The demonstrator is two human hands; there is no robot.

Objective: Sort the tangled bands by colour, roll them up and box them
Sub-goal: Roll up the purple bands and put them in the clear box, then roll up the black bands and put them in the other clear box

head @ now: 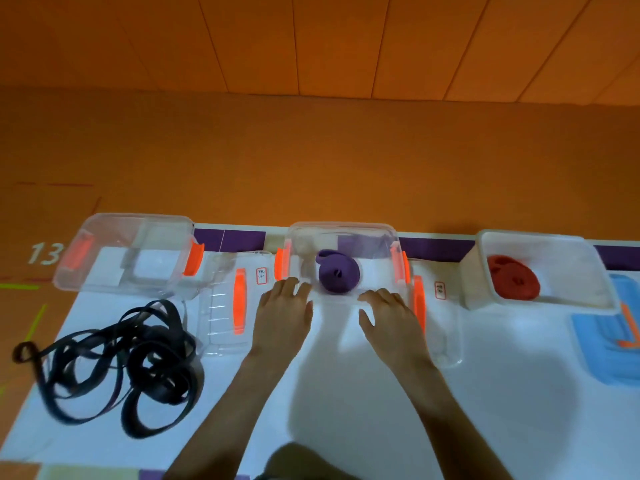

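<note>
Single view: head-worn, wide-angle. Looks forward and down across the counter from its near edge, close in. Far edge crosses mid-frame; far-left corner visible, right end cropped. Orange floor and wall fill the upper half.

White table, middle box at far edge, left lid and right lid beside it, black bands and second box leftward, third box and blue lid rightward
</note>
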